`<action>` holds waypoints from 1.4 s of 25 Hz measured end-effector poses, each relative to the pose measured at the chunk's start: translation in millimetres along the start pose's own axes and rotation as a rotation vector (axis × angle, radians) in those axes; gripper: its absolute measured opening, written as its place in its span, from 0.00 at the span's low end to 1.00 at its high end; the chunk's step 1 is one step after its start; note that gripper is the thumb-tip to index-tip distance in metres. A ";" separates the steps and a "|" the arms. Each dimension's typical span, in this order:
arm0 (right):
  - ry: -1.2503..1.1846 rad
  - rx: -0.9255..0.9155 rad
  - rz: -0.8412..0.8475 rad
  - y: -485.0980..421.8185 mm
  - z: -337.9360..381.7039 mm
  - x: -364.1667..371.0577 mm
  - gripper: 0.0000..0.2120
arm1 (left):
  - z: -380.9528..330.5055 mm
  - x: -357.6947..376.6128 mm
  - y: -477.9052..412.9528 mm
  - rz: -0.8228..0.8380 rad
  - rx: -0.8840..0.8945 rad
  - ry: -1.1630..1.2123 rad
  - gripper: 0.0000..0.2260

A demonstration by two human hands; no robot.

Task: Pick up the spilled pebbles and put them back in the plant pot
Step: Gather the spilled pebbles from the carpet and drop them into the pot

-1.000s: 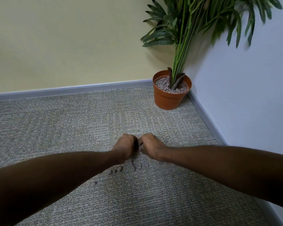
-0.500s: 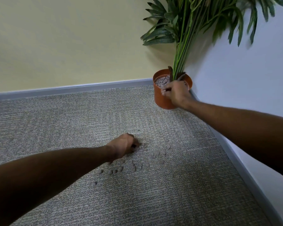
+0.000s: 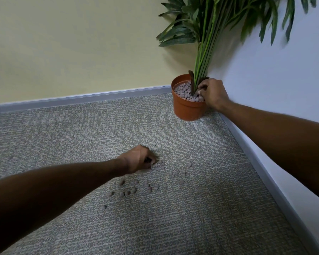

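From my head camera, looking down at the floor, my left hand (image 3: pixel 138 159) rests knuckles-up on the grey carpet (image 3: pixel 81 137), its fingers (image 3: pixel 149 155) curled under so that their tips are hidden from me. I cannot tell whether they are pinching a pebble or only touching one. The spilled pebbles (image 3: pixel 157 165) begin right at those fingertips, the nearest little cluster touching or just beside them. The rest are scattered loosely across the carpet to the right of the hand and back toward me along my forearm, with one stray pebble (image 3: pixel 104 206) lying apart at the near edge of the scatter. My right hand (image 3: pixel 214 94) is stretched out to the corner of the room, well away from the spill, and sits over the far right side of the orange plant pot (image 3: pixel 186 110). Its fingers are bent down at the foot of the green stems (image 3: pixel 203 57), tips in among the pebbles filling the pot (image 3: pixel 182 90). Whether they grip any or have let go I cannot tell. The pot stands upright on the carpet in the corner, where the yellow wall (image 3: pixel 72 43) meets the pale blue wall (image 3: pixel 276 74), close to the grey skirting (image 3: pixel 77 99).
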State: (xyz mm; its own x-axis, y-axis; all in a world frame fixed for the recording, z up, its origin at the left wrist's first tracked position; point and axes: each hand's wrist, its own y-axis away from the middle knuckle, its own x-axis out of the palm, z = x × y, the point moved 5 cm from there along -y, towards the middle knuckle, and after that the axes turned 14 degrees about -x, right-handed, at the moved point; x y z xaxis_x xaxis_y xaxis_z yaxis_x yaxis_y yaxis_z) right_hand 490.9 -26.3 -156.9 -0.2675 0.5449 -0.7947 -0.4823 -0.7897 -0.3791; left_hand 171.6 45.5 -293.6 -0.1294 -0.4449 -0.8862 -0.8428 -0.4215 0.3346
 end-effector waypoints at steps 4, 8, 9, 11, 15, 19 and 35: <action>0.076 -0.118 -0.103 17.1 12.3 -9.6 0.07 | -13.1 -27.8 -13.6 -0.065 0.040 -0.020 0.14; 0.159 -0.390 0.128 67.5 25.1 12.6 0.06 | -33.9 -73.4 -39.1 -0.194 0.045 0.041 0.10; 0.172 -0.441 0.269 80.5 25.0 24.7 0.05 | -42.7 -86.5 -46.1 -0.227 0.049 0.074 0.09; 0.180 -0.482 0.585 102.9 20.2 52.9 0.05 | -62.3 -111.6 -61.7 -0.294 0.056 0.150 0.10; 0.194 -0.450 0.937 131.9 14.2 86.4 0.13 | -94.2 -158.5 -99.9 -0.477 0.025 0.304 0.04; 0.203 -0.399 0.870 131.1 16.3 98.9 0.20 | -114.3 -185.5 -136.5 -0.601 -0.033 0.275 0.08; 0.220 -0.342 0.799 148.1 16.0 108.2 0.20 | -73.4 -176.8 -136.8 -0.643 -0.158 0.330 0.09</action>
State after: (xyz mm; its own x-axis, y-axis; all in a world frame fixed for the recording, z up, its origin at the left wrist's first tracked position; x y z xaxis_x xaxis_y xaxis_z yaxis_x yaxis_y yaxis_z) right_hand 377.2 -79.8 -291.5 -0.2339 -0.2421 -0.9416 0.0640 -0.9702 0.2335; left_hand 348.1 123.8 -159.2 0.5492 -0.2759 -0.7888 -0.6110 -0.7766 -0.1537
